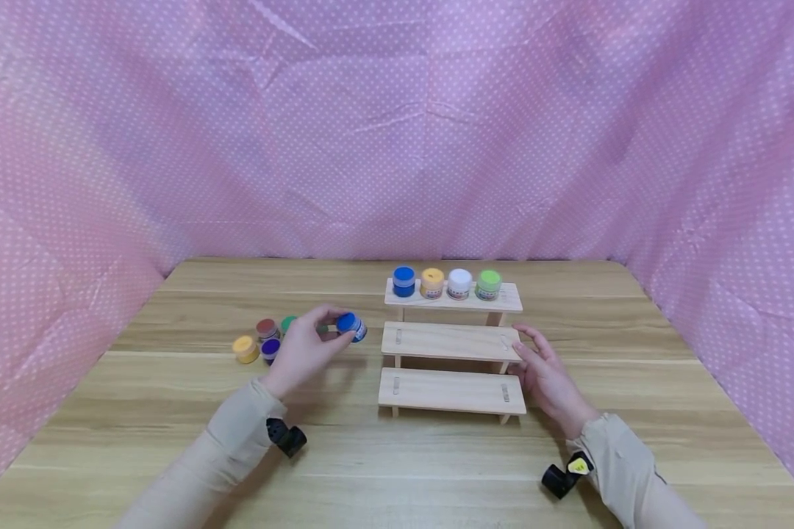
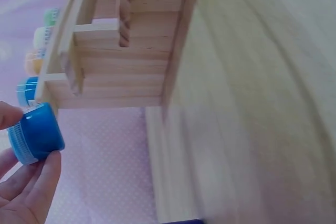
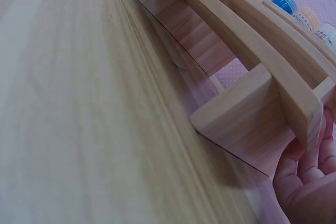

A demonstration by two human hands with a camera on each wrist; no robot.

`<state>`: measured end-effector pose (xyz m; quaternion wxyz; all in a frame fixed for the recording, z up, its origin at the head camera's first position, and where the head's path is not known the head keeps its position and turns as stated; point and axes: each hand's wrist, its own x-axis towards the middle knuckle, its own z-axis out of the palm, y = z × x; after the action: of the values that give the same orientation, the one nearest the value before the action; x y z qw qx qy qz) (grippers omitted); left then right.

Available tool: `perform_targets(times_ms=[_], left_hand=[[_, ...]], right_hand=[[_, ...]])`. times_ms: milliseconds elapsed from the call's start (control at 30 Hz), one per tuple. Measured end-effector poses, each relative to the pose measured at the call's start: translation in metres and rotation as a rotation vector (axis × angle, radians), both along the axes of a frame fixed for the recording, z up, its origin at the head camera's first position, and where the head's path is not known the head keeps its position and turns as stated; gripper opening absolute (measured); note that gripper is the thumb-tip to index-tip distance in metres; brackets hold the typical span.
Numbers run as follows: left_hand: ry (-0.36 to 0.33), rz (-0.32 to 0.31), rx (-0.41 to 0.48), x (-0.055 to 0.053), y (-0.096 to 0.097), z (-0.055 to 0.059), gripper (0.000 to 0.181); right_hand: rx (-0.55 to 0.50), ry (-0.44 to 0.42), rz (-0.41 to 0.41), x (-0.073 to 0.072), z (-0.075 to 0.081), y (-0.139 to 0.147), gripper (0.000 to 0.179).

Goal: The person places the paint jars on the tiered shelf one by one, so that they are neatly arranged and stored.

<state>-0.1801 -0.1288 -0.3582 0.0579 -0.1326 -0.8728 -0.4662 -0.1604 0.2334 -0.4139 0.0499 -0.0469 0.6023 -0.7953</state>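
Head view: we've got two bare hands over a wood-grain tabletop (image 1: 437, 470), with a pink, white-dotted cloth (image 1: 397, 147) filling the upper half of the frame.
Left hand (image 1: 304, 353): pinching a small round blue jar with a white label (image 1: 352, 328) between thumb and fingers.
Blue jar: tilted, just left of the frame's centre and near the rack; in our left wrist view it's held up at the lower left.
Right hand (image 1: 549, 375): right of centre, fingers at the rack's right end; we honestly can't tell if it's gripping or only touching.
Rack: three-tier pale wooden stand (image 1: 450, 389), centre and a bit right, stepping up toward the back.
Top board: left to right we see a blue-lidded jar (image 1: 403, 282), a yellow-orange jar (image 1: 432, 283), a white jar (image 1: 459, 284) and a light green jar (image 1: 488, 286).
Left cluster: yellow jar (image 1: 245, 350), brown-red jar (image 1: 267, 329), purple jar (image 1: 270, 350), plus a darker green jar (image 1: 287, 323) partly behind the hand.
Sleeves: beige (image 1: 238, 422), at the lower left and lower right.
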Motion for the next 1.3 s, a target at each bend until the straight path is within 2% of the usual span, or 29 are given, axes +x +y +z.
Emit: perform_targets(times_ms=[100, 333, 833, 933, 1033, 1167, 1300], left_hand=[[0.045, 0.005, 0.043, 0.001, 0.002, 0.005, 0.033], [0.078, -0.030, 0.146, 0.001, 0.012, 0.008, 0.034], [0.129, -0.155, 0.258, 0.002, 0.057, 0.013, 0.031], [0.113, -0.185, 0.267, 0.002, 0.069, 0.013, 0.032], [0.066, -0.200, 0.276, 0.003, 0.080, 0.012, 0.033], [0.023, -0.212, 0.283, 0.005, 0.093, 0.008, 0.034], [0.009, -0.238, 0.291, 0.007, 0.102, 0.003, 0.034]], right_hand=[[0.004, -0.003, -0.001, 0.000, 0.000, 0.000, 0.023], [0.014, -0.003, -0.008, -0.001, -0.001, 0.001, 0.022], [0.045, -0.030, -0.031, -0.001, -0.001, 0.000, 0.021], [0.044, -0.025, -0.035, 0.000, -0.001, 0.000, 0.020], [0.032, -0.016, -0.034, 0.000, -0.001, 0.000, 0.020], [0.026, -0.012, -0.024, 0.000, 0.000, 0.000, 0.020], [0.050, -0.029, -0.021, 0.000, 0.000, 0.000, 0.021]])
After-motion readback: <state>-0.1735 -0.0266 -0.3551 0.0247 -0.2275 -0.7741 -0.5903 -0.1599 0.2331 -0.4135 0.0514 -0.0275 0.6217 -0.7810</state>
